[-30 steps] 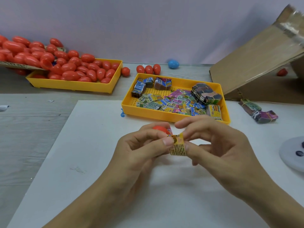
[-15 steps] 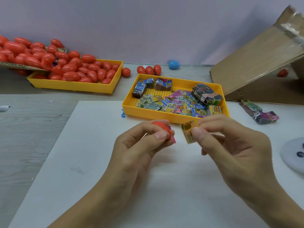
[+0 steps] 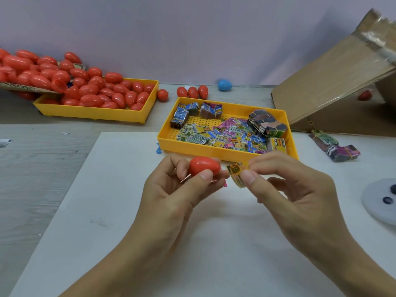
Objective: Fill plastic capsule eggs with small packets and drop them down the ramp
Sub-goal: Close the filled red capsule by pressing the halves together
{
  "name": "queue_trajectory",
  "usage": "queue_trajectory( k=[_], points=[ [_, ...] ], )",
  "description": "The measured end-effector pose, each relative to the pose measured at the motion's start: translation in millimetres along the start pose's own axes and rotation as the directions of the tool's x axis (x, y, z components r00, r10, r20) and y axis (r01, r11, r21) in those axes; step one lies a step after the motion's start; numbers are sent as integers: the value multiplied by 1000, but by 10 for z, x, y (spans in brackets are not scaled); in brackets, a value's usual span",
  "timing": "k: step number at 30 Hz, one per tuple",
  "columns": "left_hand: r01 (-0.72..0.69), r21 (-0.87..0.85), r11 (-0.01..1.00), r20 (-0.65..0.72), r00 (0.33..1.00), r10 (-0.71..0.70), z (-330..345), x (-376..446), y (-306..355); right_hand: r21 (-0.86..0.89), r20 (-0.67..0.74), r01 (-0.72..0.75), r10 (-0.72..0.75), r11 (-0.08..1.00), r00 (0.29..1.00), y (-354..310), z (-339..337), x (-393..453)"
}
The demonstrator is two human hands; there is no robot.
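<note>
Head view: left hand (image 3: 171,202) grips the red capsule egg (image 3: 203,168), right hand (image 3: 285,189) pinches a yellow packet (image 3: 236,174) just right of it, near the packet tray (image 3: 225,154).

Both hands, the left hand (image 3: 171,196) and the right hand (image 3: 295,194), are showing bare, with no gloves, rings or watches. The forearms are showing bare too, with no sleeves reaching into view. The fingernails are looking short and unpainted.
</note>
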State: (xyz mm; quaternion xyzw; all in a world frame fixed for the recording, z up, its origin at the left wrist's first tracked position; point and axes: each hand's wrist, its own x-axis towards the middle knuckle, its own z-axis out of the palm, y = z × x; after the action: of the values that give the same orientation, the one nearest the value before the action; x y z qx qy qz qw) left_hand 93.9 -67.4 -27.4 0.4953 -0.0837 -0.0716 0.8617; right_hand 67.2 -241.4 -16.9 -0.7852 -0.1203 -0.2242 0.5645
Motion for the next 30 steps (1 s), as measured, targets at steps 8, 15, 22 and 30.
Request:
queue_trajectory(
  k=[8,15,22,30],
  points=[
    [-75,256,964,51,997,64,12,-39,15,-38,7,42,-41,998,999,-2,0,-13],
    [-75,218,973,9,997,75,-9,-30,-16,-24,8,57,-57,998,998,-31,-10,-6],
    [-61,305,950,-3,998,65,-29,-35,-3,-85,107,74,-65,994,992,-25,-6,-13],
    [-124,371,920,40,992,118,15,-72,4,-148,141,91,-70,985,988,-27,3,-6]
  ],
)
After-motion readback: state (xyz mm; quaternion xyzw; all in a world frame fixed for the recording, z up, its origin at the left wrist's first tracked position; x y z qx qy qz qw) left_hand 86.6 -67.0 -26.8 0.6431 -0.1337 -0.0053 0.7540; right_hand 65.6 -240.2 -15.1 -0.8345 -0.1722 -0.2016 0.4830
